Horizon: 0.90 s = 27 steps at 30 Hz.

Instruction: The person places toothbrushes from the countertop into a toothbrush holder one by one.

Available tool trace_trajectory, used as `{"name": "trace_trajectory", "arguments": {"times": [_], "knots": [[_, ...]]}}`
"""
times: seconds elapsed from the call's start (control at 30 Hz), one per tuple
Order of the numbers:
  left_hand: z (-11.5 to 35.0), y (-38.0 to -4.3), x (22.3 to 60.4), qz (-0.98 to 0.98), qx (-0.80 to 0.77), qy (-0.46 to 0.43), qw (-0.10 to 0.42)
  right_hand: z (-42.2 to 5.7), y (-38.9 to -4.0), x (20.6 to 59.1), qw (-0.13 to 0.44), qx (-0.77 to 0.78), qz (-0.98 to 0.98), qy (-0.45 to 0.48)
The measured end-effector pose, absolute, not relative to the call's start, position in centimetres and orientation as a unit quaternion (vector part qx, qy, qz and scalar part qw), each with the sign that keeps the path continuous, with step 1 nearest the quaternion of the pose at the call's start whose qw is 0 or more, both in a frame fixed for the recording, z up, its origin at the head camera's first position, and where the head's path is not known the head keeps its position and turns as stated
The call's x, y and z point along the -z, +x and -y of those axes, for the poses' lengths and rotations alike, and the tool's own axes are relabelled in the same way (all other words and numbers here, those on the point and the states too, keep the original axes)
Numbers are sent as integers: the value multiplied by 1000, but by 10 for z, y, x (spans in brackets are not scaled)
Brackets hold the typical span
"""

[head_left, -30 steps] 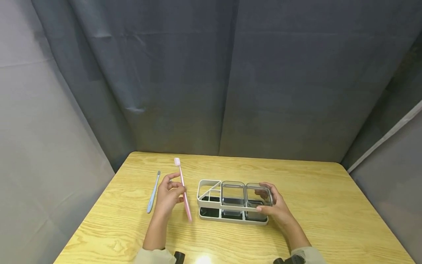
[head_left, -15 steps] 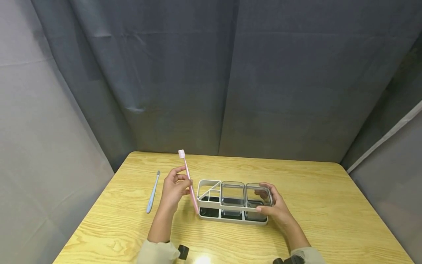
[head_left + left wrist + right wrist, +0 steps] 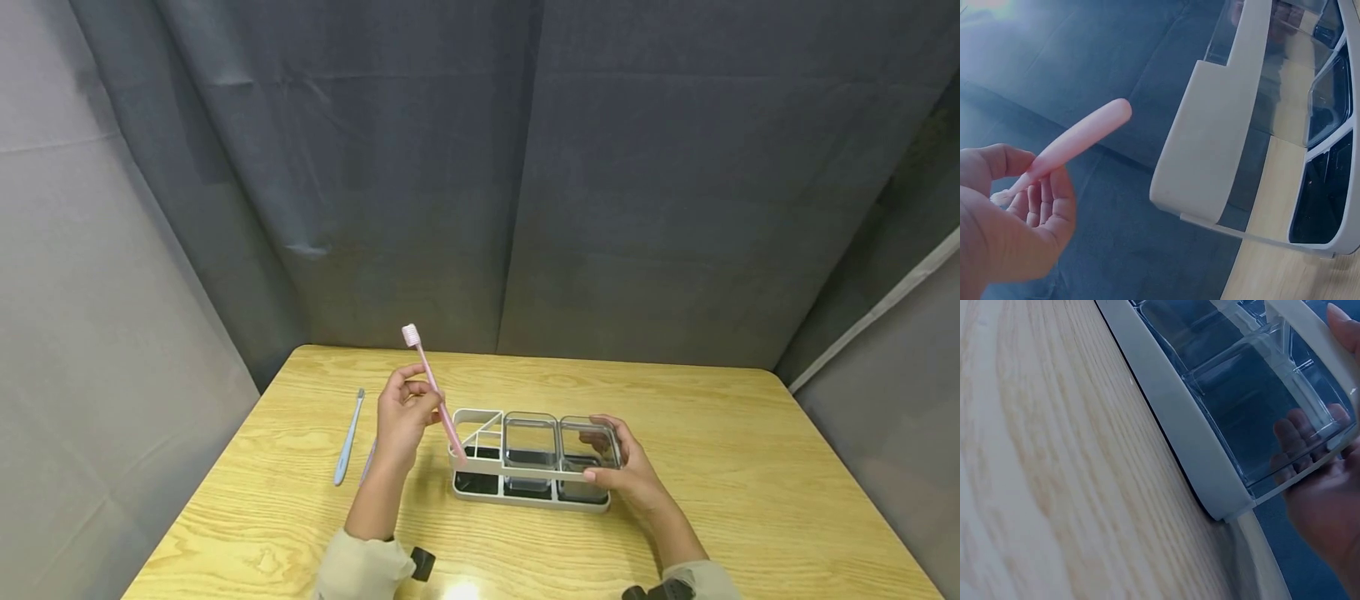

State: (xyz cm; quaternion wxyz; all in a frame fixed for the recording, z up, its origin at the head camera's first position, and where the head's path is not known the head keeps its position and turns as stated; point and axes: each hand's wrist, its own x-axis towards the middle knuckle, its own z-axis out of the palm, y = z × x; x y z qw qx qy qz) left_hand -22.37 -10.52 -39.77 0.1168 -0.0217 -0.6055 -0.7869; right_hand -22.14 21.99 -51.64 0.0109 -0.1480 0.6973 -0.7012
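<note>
Pinching the pink toothbrush (image 3: 430,375) between thumb and fingers, my left hand (image 3: 403,421) is holding it tilted, bristles up, its handle end near but apart from the two-tier toothbrush holder (image 3: 528,472). My right hand (image 3: 632,473) is gripping the holder's right end. On the wood-grain table (image 3: 750,475), a blue toothbrush (image 3: 347,446) is lying farther left; a purple handle (image 3: 368,461) is showing, mostly hidden, beside my left forearm.

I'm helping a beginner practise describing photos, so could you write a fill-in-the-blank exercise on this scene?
1. The left hand pinches a handheld toothbrush coloured ____.
2. The right hand grips the organizer at its ____ end.
3. The leftmost toothbrush on the table is coloured ____.

Missing words: pink; right; light blue.
</note>
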Motion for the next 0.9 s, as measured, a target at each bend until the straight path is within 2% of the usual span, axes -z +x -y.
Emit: {"name": "trace_trajectory", "arguments": {"times": [0.3,0.6,0.9], "knots": [[96,-228,404,591,796,-36,125,-223,-225,518,15,693,-699,-175],[85,-231,409,568,804,-92,151,-224,-224,517,8,695,-698,-169],[79,-229,416,624,751,-142,159,-220,-222,516,7,697,-700,-157]]}}
